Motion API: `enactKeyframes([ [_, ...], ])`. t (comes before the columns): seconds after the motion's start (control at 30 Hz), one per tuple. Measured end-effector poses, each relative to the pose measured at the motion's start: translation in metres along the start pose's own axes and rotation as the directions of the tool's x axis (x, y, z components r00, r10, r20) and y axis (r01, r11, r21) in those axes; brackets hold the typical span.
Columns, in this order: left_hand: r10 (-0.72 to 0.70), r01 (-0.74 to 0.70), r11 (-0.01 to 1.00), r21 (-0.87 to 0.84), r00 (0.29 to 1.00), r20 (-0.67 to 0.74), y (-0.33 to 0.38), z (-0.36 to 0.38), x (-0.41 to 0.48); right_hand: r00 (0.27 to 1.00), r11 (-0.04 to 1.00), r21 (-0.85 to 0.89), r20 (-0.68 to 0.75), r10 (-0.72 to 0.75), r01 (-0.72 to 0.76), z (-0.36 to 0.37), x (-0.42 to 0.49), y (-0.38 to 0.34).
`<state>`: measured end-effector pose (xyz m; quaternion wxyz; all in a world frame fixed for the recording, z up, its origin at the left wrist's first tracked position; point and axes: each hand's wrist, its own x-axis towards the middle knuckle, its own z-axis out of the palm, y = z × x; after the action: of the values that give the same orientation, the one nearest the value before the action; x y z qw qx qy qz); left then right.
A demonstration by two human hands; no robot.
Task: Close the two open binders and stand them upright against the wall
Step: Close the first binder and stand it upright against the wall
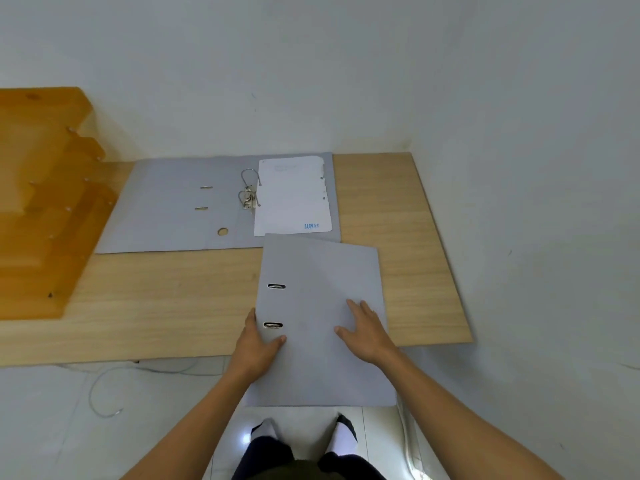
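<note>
A closed grey binder (322, 271) lies flat near the table's front edge, and its near end hangs over that edge. My left hand (258, 341) grips its left spine edge, thumb on the cover by the lower slot. My right hand (367, 330) rests flat on the cover, fingers spread. Behind it, a second grey binder (166, 209) lies open against the wall, with its metal ring arch (249, 192) up and a white sheet (294, 195) on its right half.
The light wooden table (156, 299) runs along a white wall (346, 81) and ends at a corner on the right. An orange stepped wooden rack (45, 202) stands at the left. A thin cable (104, 393) lies on the tiled floor by my feet.
</note>
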<state>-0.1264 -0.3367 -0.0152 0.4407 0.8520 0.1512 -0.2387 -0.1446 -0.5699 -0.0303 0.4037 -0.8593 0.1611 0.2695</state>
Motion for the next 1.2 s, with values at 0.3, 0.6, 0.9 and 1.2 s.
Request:
enactKeyframes([
  [0.3, -0.192, 0.224, 0.907, -0.355, 0.974, 0.122, -0.002, -0.010, 0.026, 0.994, 0.985, 0.152, -0.066, 0.093, -0.082, 0.017, 0.009, -0.006],
  [0.6, 0.022, 0.375, 0.725, -0.577, 0.826, 0.563, 0.072, -0.004, 0.010, 0.955, 0.924, 0.353, -0.193, 0.226, -0.147, -0.001, -0.009, -0.031],
  [0.9, 0.268, 0.190, 0.845, -0.500, 0.660, 0.702, 0.157, -0.003, 0.008, 0.957, 0.774, 0.598, -0.288, -0.036, 0.209, -0.060, -0.028, -0.082],
  [1.2, 0.622, -0.435, 0.781, -0.447, 0.603, 0.500, 0.211, 0.014, 0.026, 0.783, 0.785, 0.347, -0.563, -0.263, 0.513, -0.144, -0.051, -0.121],
])
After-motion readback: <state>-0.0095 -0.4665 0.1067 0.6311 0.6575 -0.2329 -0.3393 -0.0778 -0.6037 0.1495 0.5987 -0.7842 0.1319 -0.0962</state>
